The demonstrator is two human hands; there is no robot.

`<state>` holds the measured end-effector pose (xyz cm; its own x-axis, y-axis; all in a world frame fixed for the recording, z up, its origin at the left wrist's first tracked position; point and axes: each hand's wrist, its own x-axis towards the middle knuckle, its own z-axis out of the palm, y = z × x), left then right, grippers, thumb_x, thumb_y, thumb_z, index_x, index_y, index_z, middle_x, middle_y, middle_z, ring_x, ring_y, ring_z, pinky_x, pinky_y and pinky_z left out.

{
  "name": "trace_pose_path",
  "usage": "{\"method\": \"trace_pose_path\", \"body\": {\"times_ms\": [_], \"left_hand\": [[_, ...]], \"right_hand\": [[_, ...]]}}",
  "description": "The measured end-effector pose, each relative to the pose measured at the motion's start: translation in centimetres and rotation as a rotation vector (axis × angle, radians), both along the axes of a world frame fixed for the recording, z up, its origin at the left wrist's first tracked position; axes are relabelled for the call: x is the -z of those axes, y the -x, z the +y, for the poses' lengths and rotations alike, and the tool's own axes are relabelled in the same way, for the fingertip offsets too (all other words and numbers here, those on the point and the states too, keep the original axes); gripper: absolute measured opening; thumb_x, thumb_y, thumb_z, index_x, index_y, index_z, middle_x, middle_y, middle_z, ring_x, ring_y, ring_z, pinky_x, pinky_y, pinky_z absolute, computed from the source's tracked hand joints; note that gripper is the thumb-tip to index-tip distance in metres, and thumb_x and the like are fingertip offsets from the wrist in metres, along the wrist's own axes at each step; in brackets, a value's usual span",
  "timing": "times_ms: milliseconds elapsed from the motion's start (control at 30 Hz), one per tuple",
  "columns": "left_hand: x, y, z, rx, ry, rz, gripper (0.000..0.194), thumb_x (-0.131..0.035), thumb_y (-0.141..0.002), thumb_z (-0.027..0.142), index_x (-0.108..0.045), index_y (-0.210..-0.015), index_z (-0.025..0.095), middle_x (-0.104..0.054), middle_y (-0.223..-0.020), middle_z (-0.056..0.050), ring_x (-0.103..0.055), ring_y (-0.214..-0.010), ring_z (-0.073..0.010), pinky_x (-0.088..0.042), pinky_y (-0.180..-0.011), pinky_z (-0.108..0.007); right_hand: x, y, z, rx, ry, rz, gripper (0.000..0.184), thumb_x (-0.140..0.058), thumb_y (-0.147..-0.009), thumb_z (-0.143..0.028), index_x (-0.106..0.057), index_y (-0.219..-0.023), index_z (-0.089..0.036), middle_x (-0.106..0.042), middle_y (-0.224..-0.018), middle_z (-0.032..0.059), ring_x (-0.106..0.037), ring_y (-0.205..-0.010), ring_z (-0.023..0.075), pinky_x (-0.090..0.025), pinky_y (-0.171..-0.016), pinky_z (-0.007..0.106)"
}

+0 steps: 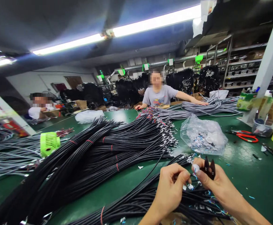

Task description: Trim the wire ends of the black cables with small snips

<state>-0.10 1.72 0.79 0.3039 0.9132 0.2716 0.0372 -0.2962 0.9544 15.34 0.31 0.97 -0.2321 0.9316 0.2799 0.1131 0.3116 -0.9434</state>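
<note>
My left hand [170, 186] is closed, thumb and fingertips pinched together; what lies between them is too small to make out. Close beside it, my right hand [217, 178] is wrapped around a pair of cutters [209, 168], whose dark pointed jaws stick up between the fingers. A white piece [195, 168] shows at the right thumb and forefinger, with thin red and blue wires next to it. Beneath both hands lies a bundle of black cables [136, 204], their stripped ends showing white and blue bits. A red band [102, 215] ties this bundle.
Large tied bundles of black cables [87, 156] cover the green table [244, 168]. A plastic bag of scraps [203, 137], red-handled scissors [247, 136] and a green fan [49, 143] stand about. Across the table a person [159, 93] touches grey cables [197, 107]; another person [41, 107] sits far left.
</note>
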Motion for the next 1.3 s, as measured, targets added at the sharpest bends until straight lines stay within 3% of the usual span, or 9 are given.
{"method": "trace_pose_path", "body": {"times_ms": [100,233,367,500,633,867,1033,1200,1300], "left_hand": [[-0.1,0.0,0.0,-0.023,-0.03,-0.035,0.027,-0.059,-0.079,0.029,-0.058,-0.059,0.011,-0.047,-0.056,0.0,-0.039,-0.053,-0.0103,-0.029,-0.051,-0.022],[0.4,-0.3,-0.3,-0.07,-0.051,-0.071,0.018,-0.066,-0.071,0.02,-0.054,-0.06,0.014,-0.046,-0.061,0.002,-0.041,-0.057,-0.0105,-0.031,-0.052,-0.02],[0.7,-0.4,-0.4,-0.118,-0.066,-0.011,0.015,-0.064,-0.073,0.019,-0.055,-0.062,0.013,-0.048,-0.061,0.001,-0.042,-0.058,-0.011,-0.03,-0.052,-0.021],[0.4,-0.3,-0.2,-0.091,0.007,-0.036,0.022,-0.059,-0.077,0.027,-0.055,-0.061,0.013,-0.046,-0.058,0.001,-0.039,-0.054,-0.0105,-0.029,-0.051,-0.021],[0.1,-0.4,-0.1,-0.06,0.024,-0.025,0.026,-0.059,-0.076,0.03,-0.054,-0.058,0.012,-0.045,-0.055,0.001,-0.037,-0.053,-0.0102,-0.028,-0.049,-0.021],[-0.3,0.2,0.4,0.061,0.07,-0.027,0.03,-0.056,-0.078,0.035,-0.055,-0.059,0.012,-0.04,-0.05,0.003,-0.032,-0.046,-0.0083,-0.025,-0.046,-0.021],[-0.1,-0.3,-0.2,-0.026,0.086,-0.001,0.026,-0.06,-0.076,0.033,-0.053,-0.06,0.013,-0.039,-0.051,0.004,-0.03,-0.047,-0.0076,-0.022,-0.045,-0.021],[0.2,-0.2,-0.4,-0.016,0.078,-0.031,0.031,-0.056,-0.079,0.037,-0.054,-0.06,0.012,-0.041,-0.051,0.003,-0.031,-0.047,-0.008,-0.023,-0.046,-0.021],[0.4,0.0,-0.1,0.008,0.089,-0.059,0.037,-0.052,-0.083,0.043,-0.054,-0.06,0.013,-0.036,-0.048,0.005,-0.028,-0.044,-0.0074,-0.022,-0.044,-0.021]], "right_hand": [[0.7,0.5,0.1,-0.055,0.159,0.078,0.038,-0.044,-0.087,-0.057,-0.044,-0.079,-0.02,-0.026,-0.06,-0.0069,-0.021,-0.051,0.0094,-0.02,-0.044,0.021],[0.9,0.2,0.7,0.255,-0.075,-0.047,0.039,-0.051,-0.085,-0.055,-0.044,-0.071,-0.019,-0.037,-0.064,-0.0031,-0.032,-0.059,0.0114,-0.028,-0.052,0.022],[0.4,-0.8,1.0,0.232,0.192,0.163,0.04,-0.045,-0.086,-0.058,-0.037,-0.072,-0.022,-0.022,-0.058,-0.0083,-0.014,-0.048,0.0086,-0.014,-0.04,0.02],[0.1,-1.0,0.6,0.305,-0.044,-0.009,0.03,-0.056,-0.083,-0.05,-0.048,-0.082,-0.021,-0.036,-0.064,-0.0055,-0.028,-0.051,0.0096,-0.024,-0.045,0.022],[0.3,-0.4,0.3,0.245,-0.21,-0.144,0.029,-0.055,-0.086,-0.042,-0.048,-0.07,-0.019,-0.04,-0.065,-0.0034,-0.036,-0.058,0.0115,-0.03,-0.052,0.024],[1.2,0.6,0.2,-0.043,0.126,0.092,0.037,-0.044,-0.086,-0.057,-0.042,-0.078,-0.021,-0.021,-0.054,-0.0099,-0.017,-0.043,0.0076,-0.017,-0.037,0.02],[0.8,-0.3,0.5,0.37,-0.512,-0.308,0.017,-0.053,-0.086,-0.026,-0.05,-0.072,-0.019,-0.044,-0.064,-0.0019,-0.039,-0.053,0.0108,-0.033,-0.05,0.022],[0.2,-3.4,1.7,0.785,-0.417,-0.247,0.019,-0.052,-0.088,-0.034,-0.049,-0.074,-0.021,-0.041,-0.056,-0.0046,-0.038,-0.047,0.0119,-0.032,-0.045,0.023],[-0.2,-3.4,1.4,0.669,-0.413,-0.243,0.022,-0.049,-0.09,-0.036,-0.051,-0.075,-0.021,-0.044,-0.061,-0.003,-0.042,-0.053,0.0126,-0.035,-0.05,0.023]]}}
